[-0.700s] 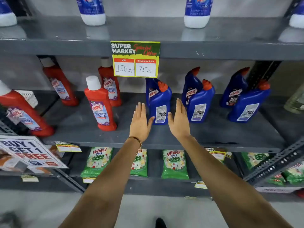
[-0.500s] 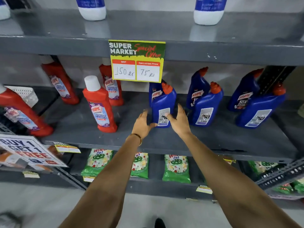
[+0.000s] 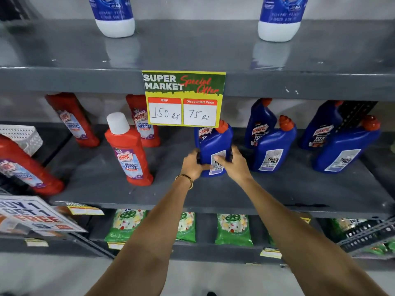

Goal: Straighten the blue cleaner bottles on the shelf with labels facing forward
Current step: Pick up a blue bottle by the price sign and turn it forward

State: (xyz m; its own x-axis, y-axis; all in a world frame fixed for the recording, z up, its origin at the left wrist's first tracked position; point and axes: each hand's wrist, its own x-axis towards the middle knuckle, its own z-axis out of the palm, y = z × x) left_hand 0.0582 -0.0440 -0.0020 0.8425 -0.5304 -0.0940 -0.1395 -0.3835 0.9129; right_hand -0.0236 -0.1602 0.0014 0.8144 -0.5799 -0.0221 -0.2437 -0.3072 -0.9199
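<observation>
Both hands are now wrapping the front blue Harpic bottle (image 3: 213, 150), left hand (image 3: 193, 165) and right hand (image 3: 234, 165) fingers pressing its sides. It is showing its back label, so turning it slowly and upright is best.

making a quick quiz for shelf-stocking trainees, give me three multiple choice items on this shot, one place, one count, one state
1. Where is the price sign?
A. upper shelf edge
B. floor
C. basket

2. How many blue bottles stand on the middle shelf?
A. two
B. nine
C. five

3. Which side of the held bottle faces out?
A. front logo
B. back label
C. base

Answers:
1 A, it hangs from that edge.
2 C, five show, some partly hidden.
3 B, barcode panel shows between the left hand and right hand.
</observation>
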